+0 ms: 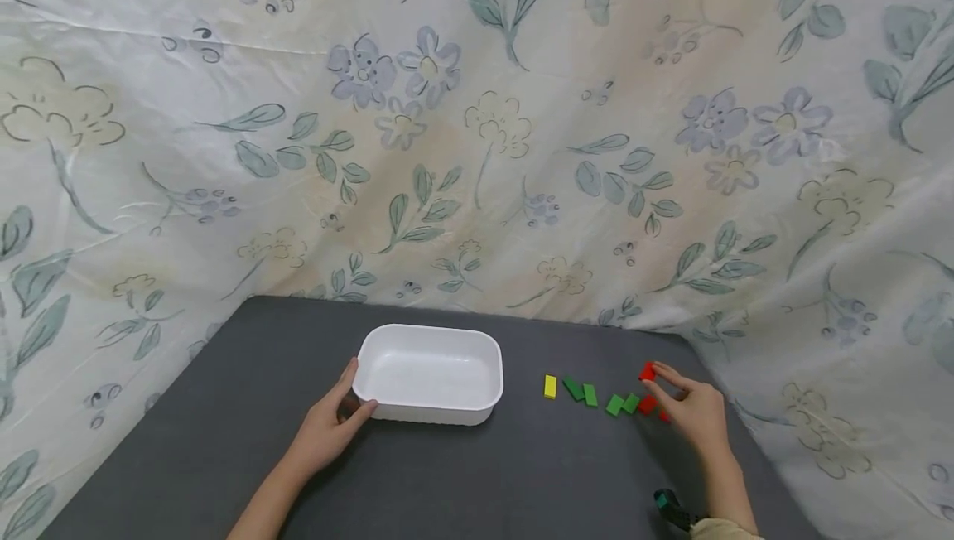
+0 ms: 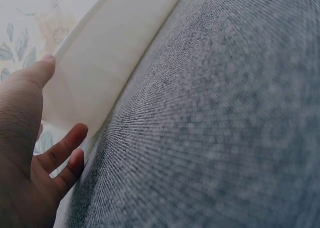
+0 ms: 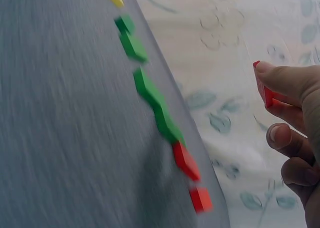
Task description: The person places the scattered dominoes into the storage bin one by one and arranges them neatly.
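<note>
In the head view my left hand [image 1: 330, 424] is at the left near corner of a white plastic container [image 1: 428, 416], with thumb and forefinger spread about the corner. The left wrist view has the thumb tip against the rim of the container [image 2: 100, 62]; the other visible fingers are loosely extended near its end. My right hand [image 1: 696, 412] pinches a small red block [image 1: 647, 371] above the table. Below that hand lie two more red blocks, one [image 1: 647, 405] beside a green block [image 1: 631, 402]. The right wrist view also shows the pinched red block [image 3: 263, 87].
More green blocks [image 1: 590, 395] and a yellow block [image 1: 550, 387] lie in a rough row between the container and my right hand. Everything stands on a dark grey tabletop [image 1: 477, 474]. Floral cloth [image 1: 477, 151] hangs behind and along both sides.
</note>
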`<state>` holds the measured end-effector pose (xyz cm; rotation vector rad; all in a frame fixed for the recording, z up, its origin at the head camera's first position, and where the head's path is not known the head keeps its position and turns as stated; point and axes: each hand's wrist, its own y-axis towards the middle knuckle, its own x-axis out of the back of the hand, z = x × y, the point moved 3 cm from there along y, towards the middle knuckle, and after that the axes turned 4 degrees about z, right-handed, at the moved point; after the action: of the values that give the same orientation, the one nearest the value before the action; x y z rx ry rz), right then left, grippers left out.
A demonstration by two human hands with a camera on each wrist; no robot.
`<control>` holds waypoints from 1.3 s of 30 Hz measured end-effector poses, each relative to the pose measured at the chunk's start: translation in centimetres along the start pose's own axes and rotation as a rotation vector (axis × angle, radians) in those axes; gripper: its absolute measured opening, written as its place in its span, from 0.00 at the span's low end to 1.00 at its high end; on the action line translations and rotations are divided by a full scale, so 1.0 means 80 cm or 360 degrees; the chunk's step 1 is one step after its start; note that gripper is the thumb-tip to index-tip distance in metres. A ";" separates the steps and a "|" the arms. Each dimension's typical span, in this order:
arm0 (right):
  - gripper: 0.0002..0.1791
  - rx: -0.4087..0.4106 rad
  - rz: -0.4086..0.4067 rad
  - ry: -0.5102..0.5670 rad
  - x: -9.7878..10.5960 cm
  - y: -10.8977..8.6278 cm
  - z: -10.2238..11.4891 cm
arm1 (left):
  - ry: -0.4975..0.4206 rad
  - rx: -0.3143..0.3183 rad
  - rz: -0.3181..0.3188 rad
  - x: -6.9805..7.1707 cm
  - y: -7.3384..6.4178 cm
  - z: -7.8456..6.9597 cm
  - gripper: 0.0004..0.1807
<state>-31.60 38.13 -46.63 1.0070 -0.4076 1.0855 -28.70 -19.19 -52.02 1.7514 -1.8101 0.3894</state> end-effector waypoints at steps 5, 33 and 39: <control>0.23 0.0043 0.0054 0.0026 -0.022 0.011 0.029 | -0.0008 -0.0006 -0.0007 -0.001 0.003 -0.003 0.49; 0.22 0.0227 0.0305 0.0496 -0.150 0.025 0.192 | -0.0031 -0.0058 -0.0029 -0.002 0.002 0.001 0.48; 0.20 0.0301 0.0383 0.0561 -0.174 0.022 0.228 | -0.0041 -0.0073 -0.0034 -0.003 0.003 0.003 0.48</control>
<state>-36.07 15.55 -46.25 0.9221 -0.1417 1.5119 -29.02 -19.10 -52.34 1.7504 -1.8028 0.3154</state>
